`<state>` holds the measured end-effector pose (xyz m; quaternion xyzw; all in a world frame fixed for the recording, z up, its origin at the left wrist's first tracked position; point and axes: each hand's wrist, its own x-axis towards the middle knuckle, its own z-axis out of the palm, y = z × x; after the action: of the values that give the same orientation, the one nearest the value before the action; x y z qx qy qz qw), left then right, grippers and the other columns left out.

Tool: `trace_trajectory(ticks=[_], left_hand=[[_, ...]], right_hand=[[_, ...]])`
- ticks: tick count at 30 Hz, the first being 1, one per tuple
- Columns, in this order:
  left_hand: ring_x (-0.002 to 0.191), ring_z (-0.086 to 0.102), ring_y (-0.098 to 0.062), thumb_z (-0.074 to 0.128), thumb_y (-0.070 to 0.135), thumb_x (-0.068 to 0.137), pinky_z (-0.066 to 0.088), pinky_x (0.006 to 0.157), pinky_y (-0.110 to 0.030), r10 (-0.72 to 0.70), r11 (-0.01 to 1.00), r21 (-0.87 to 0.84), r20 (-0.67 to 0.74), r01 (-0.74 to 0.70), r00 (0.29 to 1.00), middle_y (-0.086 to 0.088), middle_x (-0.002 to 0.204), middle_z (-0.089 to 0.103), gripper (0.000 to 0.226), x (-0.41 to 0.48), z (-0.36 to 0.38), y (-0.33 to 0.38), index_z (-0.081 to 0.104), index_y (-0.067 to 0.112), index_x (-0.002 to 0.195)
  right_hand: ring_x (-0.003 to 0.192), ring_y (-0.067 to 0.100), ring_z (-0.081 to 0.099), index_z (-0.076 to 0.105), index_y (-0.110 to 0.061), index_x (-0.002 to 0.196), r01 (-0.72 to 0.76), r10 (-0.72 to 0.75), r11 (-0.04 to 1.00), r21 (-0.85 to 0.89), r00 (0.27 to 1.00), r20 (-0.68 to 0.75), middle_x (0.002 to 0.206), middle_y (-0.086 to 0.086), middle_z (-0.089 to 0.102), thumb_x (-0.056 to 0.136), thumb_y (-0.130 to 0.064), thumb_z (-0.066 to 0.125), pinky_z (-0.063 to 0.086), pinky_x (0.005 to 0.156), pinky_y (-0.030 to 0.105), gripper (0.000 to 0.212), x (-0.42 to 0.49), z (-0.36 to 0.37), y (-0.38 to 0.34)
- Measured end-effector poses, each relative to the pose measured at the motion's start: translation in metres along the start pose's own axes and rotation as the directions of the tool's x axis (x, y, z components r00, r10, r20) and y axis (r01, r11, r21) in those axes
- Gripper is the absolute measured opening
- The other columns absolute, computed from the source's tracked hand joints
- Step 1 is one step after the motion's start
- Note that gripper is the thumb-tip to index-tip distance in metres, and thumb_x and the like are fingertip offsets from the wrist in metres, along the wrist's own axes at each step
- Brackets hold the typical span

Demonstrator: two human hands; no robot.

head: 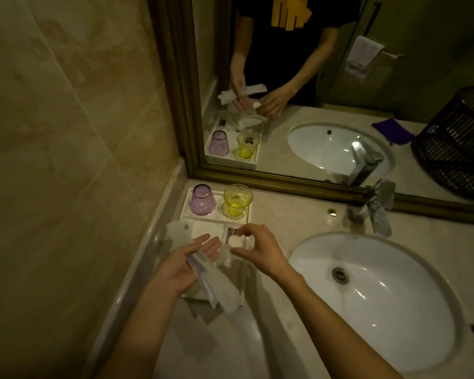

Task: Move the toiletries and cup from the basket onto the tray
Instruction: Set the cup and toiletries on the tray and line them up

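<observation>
A white tray [187,199] sits at the back left corner of the tabletop [282,214], against the wall and just under the mirror frame [271,181]. In its far section stand two cups side by side: a purple cup [202,199] upside down on the left and a yellow cup [237,201] upright on the right.

Over the near part of the tray, the left hand [188,265] lies palm up with its fingers [212,246] nearly straight. Across the palm rest long sachets in clear wrapping [216,285], their lower ends hanging past the tray's near edge; the thumb side presses them in place, so the hand holds them loosely rather than in a closed grip.

The right hand [257,248] hovers just beside it, thumb and forefinger curved narrowly around a small round white cap [235,241] of a little bottle, the cap sitting right between the fingertips, above the tray's right near compartment.

The sink [378,294] lies to the right, with the tap [376,212] behind it. The dark basket [457,143] shows in the mirror reflection.
</observation>
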<state>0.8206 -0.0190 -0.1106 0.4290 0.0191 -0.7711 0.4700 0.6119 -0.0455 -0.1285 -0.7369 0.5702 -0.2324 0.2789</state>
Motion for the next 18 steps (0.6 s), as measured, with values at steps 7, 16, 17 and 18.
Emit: trace_trajectory(ticks=[7,16,17,18], left_hand=[[0.124,0.053,-0.040,0.039,-0.001,0.099,0.039,0.107,-0.046,0.065,0.997,-0.032,-0.021,-0.066,0.998,-0.031,0.136,0.053,0.039,-0.004,-0.016,0.022,0.046,-0.009,0.137],[0.124,0.055,-0.039,0.040,-0.001,0.099,0.043,0.099,-0.046,0.061,0.998,-0.031,-0.002,-0.061,0.998,-0.030,0.133,0.055,0.037,0.008,-0.006,0.020,0.047,-0.010,0.135],[0.120,0.058,-0.038,0.042,-0.001,0.099,0.045,0.097,-0.045,0.055,0.998,-0.029,-0.003,-0.055,0.999,-0.029,0.133,0.056,0.037,0.009,-0.005,0.019,0.048,-0.010,0.134],[0.117,0.060,-0.037,0.043,-0.001,0.098,0.046,0.096,-0.045,0.047,0.999,-0.026,-0.003,-0.047,0.999,-0.028,0.134,0.057,0.036,0.009,-0.003,0.017,0.048,-0.009,0.133]], right_hand=[[0.112,0.021,0.047,0.063,-0.030,0.116,-0.037,0.108,0.955,-0.294,0.967,0.230,0.118,-0.009,0.065,0.079,-0.033,0.068,0.038,0.082,0.036,0.038,-0.040,0.057,0.020],[0.108,0.013,0.053,0.068,-0.027,0.112,-0.086,0.112,0.977,-0.195,0.985,0.130,0.115,-0.010,0.064,0.087,-0.040,0.064,0.045,0.088,0.032,0.028,-0.050,0.053,0.015],[0.097,0.009,0.058,0.070,-0.027,0.104,-0.155,0.156,0.988,-0.024,0.986,0.062,0.104,-0.010,0.067,0.090,-0.040,0.063,0.049,0.084,0.029,0.021,-0.049,0.046,0.008],[0.086,0.006,0.061,0.071,-0.027,0.096,-0.207,0.203,0.964,0.166,0.978,0.043,0.092,-0.010,0.069,0.092,-0.043,0.061,0.052,0.078,0.025,0.019,-0.049,0.040,0.001]])
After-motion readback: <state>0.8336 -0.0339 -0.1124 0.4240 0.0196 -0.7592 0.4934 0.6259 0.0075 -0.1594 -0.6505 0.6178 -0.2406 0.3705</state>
